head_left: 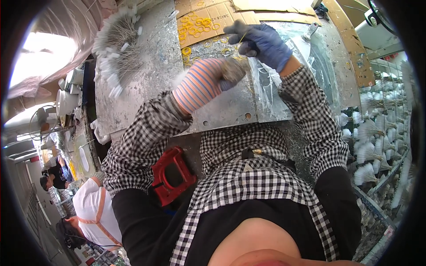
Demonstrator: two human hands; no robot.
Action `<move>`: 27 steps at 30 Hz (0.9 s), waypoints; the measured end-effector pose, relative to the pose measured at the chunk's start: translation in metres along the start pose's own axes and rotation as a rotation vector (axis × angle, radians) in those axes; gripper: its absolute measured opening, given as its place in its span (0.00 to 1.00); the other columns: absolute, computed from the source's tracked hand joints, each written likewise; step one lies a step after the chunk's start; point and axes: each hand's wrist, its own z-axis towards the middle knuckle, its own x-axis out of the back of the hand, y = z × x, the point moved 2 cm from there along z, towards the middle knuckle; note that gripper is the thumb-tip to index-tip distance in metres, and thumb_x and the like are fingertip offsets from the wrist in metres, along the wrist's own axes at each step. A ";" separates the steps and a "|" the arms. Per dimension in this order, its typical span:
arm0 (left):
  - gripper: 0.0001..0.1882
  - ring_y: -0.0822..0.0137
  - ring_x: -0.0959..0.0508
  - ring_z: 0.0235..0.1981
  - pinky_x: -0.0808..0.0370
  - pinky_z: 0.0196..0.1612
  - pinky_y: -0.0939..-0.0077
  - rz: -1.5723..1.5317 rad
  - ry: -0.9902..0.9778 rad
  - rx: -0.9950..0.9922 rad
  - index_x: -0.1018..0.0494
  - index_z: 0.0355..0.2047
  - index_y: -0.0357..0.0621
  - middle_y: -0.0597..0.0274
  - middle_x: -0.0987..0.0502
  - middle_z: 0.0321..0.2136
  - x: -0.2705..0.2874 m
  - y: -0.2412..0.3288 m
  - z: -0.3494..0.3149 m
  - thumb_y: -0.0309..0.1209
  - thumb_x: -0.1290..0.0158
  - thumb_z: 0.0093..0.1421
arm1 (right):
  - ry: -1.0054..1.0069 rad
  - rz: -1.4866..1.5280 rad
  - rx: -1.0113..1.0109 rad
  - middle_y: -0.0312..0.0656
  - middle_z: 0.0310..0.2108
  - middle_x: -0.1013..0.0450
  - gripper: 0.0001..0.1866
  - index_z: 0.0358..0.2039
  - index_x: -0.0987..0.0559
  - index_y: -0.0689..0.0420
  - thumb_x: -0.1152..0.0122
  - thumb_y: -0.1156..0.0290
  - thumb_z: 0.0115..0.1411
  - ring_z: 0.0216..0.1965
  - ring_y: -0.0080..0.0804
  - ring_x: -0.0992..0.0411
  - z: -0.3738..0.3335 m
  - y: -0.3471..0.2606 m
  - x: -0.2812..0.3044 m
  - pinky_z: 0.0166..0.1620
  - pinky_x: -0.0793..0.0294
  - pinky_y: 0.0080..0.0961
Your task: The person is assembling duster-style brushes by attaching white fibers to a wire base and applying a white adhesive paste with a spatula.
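My left hand [206, 82], in an orange-and-blue striped glove with dirty grey fingertips, is curled closed over the worktable [155, 99]. A pale white blur shows beside its wrist; what the fingers hold is hidden. To its right and a little farther away is my right hand [266, 44], in a blue glove with dark, soiled fingertips. A thin yellow band [243, 37] shows between its thumb and fingers. Several yellow rings [199, 27] lie on a piece of cardboard [224, 13] just beyond both hands.
White-tufted pieces with thin wire stems [120, 48] lie heaped at the far left. A white-smeared sheet [321, 71] and a scraper [310, 32] are at right. Racks of similar white tufts [372, 133] stand beside me. A red plastic stool [175, 177] is below; co-workers are at left.
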 end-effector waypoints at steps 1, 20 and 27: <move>0.14 0.68 0.21 0.26 0.23 0.33 0.72 -0.504 0.124 -0.008 0.22 0.44 0.39 0.64 0.20 0.25 0.004 0.001 0.002 0.35 0.38 0.64 | -0.137 0.361 0.146 0.43 0.47 0.19 0.33 0.59 0.22 0.58 0.32 0.48 0.61 0.47 0.29 0.20 -0.006 -0.001 -0.003 0.50 0.21 0.24; 0.20 0.54 0.18 0.43 0.22 0.47 0.65 -0.315 0.312 0.228 0.23 0.48 0.40 0.51 0.20 0.47 -0.029 -0.027 -0.032 0.42 0.40 0.63 | 0.454 -0.551 1.243 0.49 0.52 0.24 0.21 0.55 0.23 0.58 0.34 0.70 0.62 0.47 0.39 0.22 -0.076 -0.065 -0.028 0.49 0.22 0.35; 0.27 0.56 0.25 0.56 0.27 0.60 0.56 -1.031 0.554 0.376 0.30 0.59 0.42 0.52 0.24 0.54 -0.131 -0.059 -0.052 0.47 0.48 0.67 | 0.425 0.201 0.763 0.35 0.36 0.21 0.11 0.48 0.18 0.58 0.37 0.73 0.66 0.37 0.20 0.23 -0.135 -0.016 0.005 0.43 0.22 0.20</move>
